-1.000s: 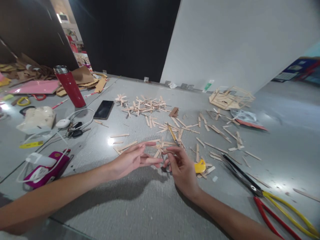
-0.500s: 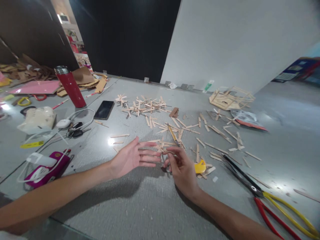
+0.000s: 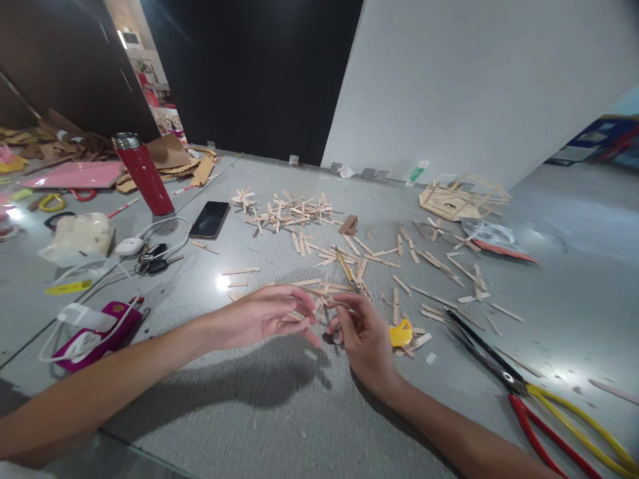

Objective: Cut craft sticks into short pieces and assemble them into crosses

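My left hand (image 3: 264, 313) is held above the table, its fingers bent and a little apart, with nothing visible in them. Just to its right, my right hand (image 3: 367, 339) is closed in a pinch, thumb against fingers; what lies between the fingertips is too small to make out. A small dark piece (image 3: 329, 338) shows under those fingertips. Behind that hand, partly hidden by it, is a yellow plastic object (image 3: 400, 332). Several flat wooden sticks (image 3: 339, 287) lie just beyond both hands, and a yellow-handled cutter (image 3: 345, 266) rests among them.
Large scissors (image 3: 509, 379) with red and yellow handles lie at right. A stick-built frame (image 3: 462, 198) stands at the back right. A phone (image 3: 210, 219), a red bottle (image 3: 144, 174), keys (image 3: 156, 259) and a purple power strip (image 3: 102, 332) are on the left.
My left hand has turned from flat, stretched fingers to bent ones, with the palm tipping downward. The right hand stays almost where it was, still pinched.
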`<state>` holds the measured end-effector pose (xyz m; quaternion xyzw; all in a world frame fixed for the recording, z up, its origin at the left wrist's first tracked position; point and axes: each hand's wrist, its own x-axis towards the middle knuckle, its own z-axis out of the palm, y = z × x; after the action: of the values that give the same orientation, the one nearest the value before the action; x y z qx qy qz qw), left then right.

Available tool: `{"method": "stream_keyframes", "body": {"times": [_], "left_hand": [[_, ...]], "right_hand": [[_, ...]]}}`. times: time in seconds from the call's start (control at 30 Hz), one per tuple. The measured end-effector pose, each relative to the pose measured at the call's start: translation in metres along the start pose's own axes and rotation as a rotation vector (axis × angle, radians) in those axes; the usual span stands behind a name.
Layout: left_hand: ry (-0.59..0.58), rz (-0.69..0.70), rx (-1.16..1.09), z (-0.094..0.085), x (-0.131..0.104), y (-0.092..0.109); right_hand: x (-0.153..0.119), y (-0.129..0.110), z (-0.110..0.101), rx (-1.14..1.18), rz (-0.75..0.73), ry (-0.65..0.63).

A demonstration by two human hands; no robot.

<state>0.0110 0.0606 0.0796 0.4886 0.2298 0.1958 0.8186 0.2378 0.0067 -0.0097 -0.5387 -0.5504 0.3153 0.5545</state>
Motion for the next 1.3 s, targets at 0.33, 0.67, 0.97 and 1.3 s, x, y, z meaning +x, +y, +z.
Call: {"method": "stream_keyframes", "body": {"times": [0.33, 0.67, 0.97, 1.3], "left_hand": [[0.161, 0.026, 0.188, -0.015, 0.004, -0.017], [0.439, 0.094, 0.611, -0.014, 0.005, -0.020], [0.423, 0.205, 0.802, -0.023, 0.005, -0.032], [0.410, 0.156, 0.713, -0.015, 0.006, -0.024]], "right_hand": [[0.001, -0.002, 0.001, 0.009, -0.009, 0.004], [0.000, -0.002, 0.003, 0.051, -0.021, 0.015], [0.000, -0.004, 0.003, 0.085, -0.028, -0.007], [-0.002, -0.004, 0.001, 0.149, -0.052, -0.082]]}}
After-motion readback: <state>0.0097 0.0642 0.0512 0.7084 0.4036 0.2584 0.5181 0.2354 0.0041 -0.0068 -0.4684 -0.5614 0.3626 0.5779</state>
